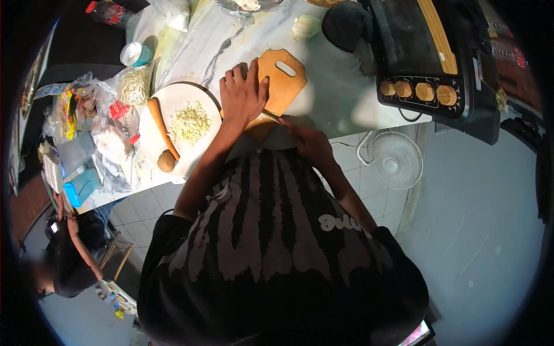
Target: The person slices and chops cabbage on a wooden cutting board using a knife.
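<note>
A wooden cutting board (288, 87) with an oval handle slot lies on the marble counter. Over its left edge is my left hand (243, 95), palm down with the fingers spread. My right hand (311, 144) is wrapped round the handle of a knife (271, 116), whose blade lies across the near part of the board, partly hidden by my left hand. Left of my left forearm sits a round white plate (164, 109) holding chopped pale green pieces (191, 122), a wooden spoon (158, 124) and a small brown round item (167, 162).
A black toaster oven (415, 57) stands at the right, near a dark cloth-like item (346, 27) and an onion-like bulb (306, 27). Plastic bags (135, 85), a white tub (137, 54) and bottles are at the left. Another person (72, 254) is at lower left.
</note>
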`<move>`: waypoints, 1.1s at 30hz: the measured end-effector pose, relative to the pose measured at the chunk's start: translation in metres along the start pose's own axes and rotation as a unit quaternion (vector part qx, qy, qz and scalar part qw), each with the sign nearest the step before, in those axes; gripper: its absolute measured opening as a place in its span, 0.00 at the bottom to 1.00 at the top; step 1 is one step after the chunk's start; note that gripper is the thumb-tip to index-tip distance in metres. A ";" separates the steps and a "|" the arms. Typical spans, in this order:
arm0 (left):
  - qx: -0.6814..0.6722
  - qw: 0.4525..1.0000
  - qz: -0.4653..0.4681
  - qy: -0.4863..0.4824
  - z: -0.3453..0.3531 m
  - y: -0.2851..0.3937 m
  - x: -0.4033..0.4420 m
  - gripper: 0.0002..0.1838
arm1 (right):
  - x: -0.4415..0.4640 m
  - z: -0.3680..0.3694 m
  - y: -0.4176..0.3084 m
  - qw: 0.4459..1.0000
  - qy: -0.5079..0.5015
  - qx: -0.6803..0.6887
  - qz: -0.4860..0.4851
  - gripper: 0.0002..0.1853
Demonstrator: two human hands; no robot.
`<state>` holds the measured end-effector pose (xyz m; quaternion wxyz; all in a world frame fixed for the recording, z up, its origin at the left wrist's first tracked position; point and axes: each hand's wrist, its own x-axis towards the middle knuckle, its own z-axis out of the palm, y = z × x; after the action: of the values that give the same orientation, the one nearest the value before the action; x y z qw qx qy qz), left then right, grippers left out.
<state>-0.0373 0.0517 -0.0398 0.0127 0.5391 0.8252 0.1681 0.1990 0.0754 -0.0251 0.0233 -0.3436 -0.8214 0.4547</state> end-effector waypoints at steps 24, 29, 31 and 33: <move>0.053 0.994 -0.010 -0.099 0.001 -0.002 0.005 0.34 | 0.003 -0.004 -0.006 0.998 0.005 0.060 0.034 0.17; 0.042 0.996 -0.010 -0.084 0.004 -0.004 0.007 0.35 | 0.007 0.001 -0.006 0.993 -0.010 -0.093 0.074 0.22; 0.030 0.996 -0.009 -0.085 0.004 -0.002 0.008 0.36 | 0.010 0.003 -0.003 0.991 -0.012 -0.113 0.077 0.22; 0.012 0.997 -0.014 -0.071 0.004 -0.001 0.009 0.38 | 0.011 0.004 0.000 0.987 -0.011 -0.135 0.083 0.22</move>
<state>-0.0411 0.0608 -0.0422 0.0670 0.5379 0.8318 0.1194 0.1895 0.0785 -0.0308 -0.0702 -0.4052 -0.8443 0.3435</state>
